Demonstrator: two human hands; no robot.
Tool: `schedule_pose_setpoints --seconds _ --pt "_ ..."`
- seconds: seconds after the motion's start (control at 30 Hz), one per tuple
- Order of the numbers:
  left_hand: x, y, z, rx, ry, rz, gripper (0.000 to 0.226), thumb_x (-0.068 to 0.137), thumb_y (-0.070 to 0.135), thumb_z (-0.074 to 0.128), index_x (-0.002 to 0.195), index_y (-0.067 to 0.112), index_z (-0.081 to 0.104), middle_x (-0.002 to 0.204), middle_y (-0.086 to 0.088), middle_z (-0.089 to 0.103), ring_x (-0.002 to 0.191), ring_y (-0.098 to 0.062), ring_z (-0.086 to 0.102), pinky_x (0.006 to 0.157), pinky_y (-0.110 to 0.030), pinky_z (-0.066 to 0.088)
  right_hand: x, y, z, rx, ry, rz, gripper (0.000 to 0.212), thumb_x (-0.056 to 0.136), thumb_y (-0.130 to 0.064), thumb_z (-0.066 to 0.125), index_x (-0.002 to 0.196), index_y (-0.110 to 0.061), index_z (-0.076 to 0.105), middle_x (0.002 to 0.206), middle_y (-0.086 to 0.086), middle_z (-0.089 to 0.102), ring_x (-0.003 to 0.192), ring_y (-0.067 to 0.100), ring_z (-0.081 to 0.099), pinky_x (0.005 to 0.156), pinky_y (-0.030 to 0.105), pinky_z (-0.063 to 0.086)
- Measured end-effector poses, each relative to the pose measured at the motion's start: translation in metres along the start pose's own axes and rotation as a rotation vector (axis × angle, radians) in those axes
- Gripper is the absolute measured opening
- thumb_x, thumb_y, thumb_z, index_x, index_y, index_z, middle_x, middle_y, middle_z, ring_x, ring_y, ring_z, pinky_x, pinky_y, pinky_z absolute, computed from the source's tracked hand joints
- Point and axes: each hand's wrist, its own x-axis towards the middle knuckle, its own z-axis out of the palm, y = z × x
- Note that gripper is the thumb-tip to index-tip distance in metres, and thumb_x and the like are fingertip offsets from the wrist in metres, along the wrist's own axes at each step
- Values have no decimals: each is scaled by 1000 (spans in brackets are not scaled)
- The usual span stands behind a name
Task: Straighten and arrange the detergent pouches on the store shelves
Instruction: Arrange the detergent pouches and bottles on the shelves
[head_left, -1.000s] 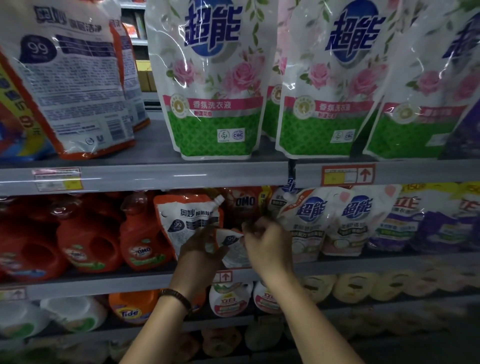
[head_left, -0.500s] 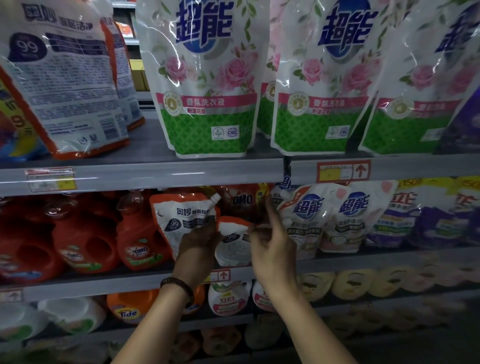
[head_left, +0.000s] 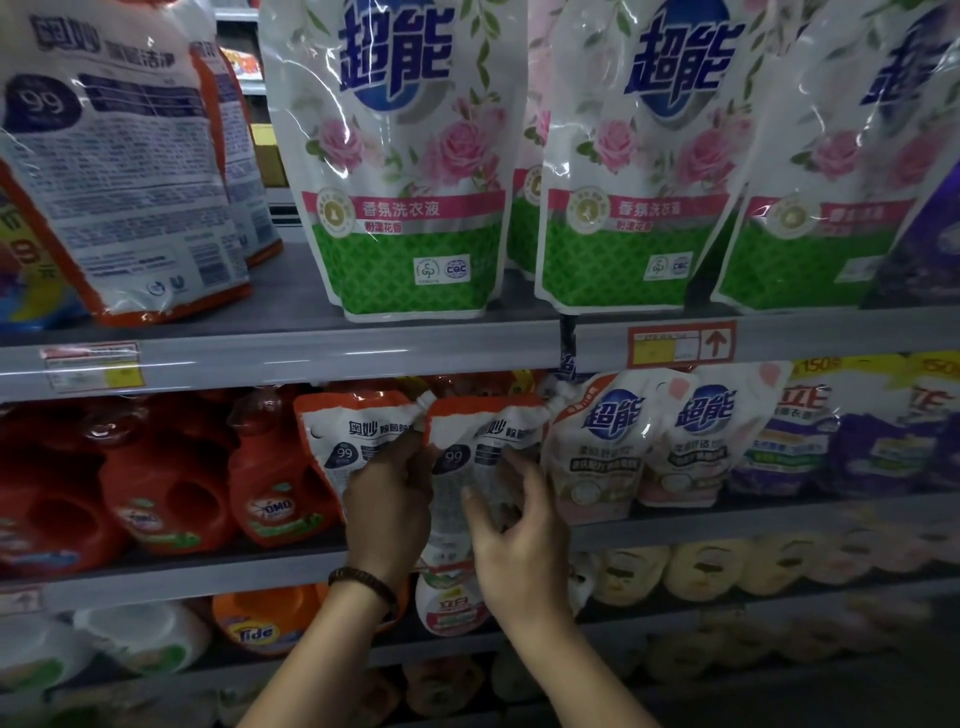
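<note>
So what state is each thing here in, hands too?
Middle pouch, upright, front out, held.
Left hand, grips its left edge.
Right hand, fingers spread, touching that pouch.
Neighbour pouch, upright, partly behind left hand.
Rose pouches, standing, fronts out.
Top-left pouch, leaning, back out.
Bottles, upright.

Upper shelf (head_left: 280, 358): large pouches (head_left: 410, 182) standing in a row. Middle shelf (head_left: 208, 571): handled bottles (head_left: 166, 499) left, 2 spouted pouches (head_left: 358, 431) centre, further pouches (head_left: 597, 447) right. Left hand (head_left: 387, 514) and right hand (head_left: 519, 540) before the centre pair.
</note>
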Motion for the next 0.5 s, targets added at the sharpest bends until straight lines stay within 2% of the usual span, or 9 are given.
schedule_pose_setpoints --seconds 0.07,0.17,0.23,0.3,0.33,0.4,0.43,0.5 --pt "-6 4 -3 -31 -10 -34 24 103 10 62 114 24 77 90 12 76 81 -11 70 66 -25 48 1 -6 0 0 -32 15 57 95 -41 77 147 -33 55 141 -26 57 133 -7 51 111 23 48" --pt "-20 13 -8 -82 -5 -19 28 99 7 66 98 33 76 83 18 74 78 -1 70 65 -29 56 3 -17 1 27 -64 31 67 91 -50 77 151 -28 55 141 -23 59 129 -9 51 104 10 43" --pt "-31 19 -10 -122 -21 26 43 95 2 67 81 43 64 73 25 69 72 5 67 59 -14 47 3 -23 3 68 -85 21 62 88 -55 79 142 -29 63 132 -21 68 122 -7 61 102 18 51" --pt "-39 22 -9 -105 -18 68 50 91 -2 68 68 40 56 69 26 67 66 8 63 54 -11 42 3 -29 5 85 -109 7 55 84 -55 81 131 -29 69 119 -19 75 112 -5 69 96 23 57" --pt "-42 23 -9 -80 -19 87 45 92 0 71 69 38 62 68 26 67 68 11 63 56 -9 45 4 -33 5 79 -121 0 52 83 -53 83 127 -29 70 114 -18 77 106 -7 70 91 19 57" --pt "-47 26 -8 -40 -7 141 24 93 13 72 88 36 78 77 32 66 78 17 63 66 -5 49 4 -38 6 36 -113 -15 45 82 -48 87 120 -28 71 105 -17 77 97 -10 70 80 8 53" --pt "-50 29 -7 -59 13 149 22 92 18 70 95 38 79 79 34 64 83 17 63 70 -4 49 4 -39 7 0 -100 -23 45 81 -50 87 117 -28 71 102 -16 77 94 -10 69 76 7 52" --pt "-56 38 -6 -151 43 149 26 88 20 67 97 43 75 76 36 63 85 13 64 72 -1 48 2 -41 8 -63 -78 -40 42 83 -54 83 113 -27 71 98 -14 76 91 -7 71 73 8 54"
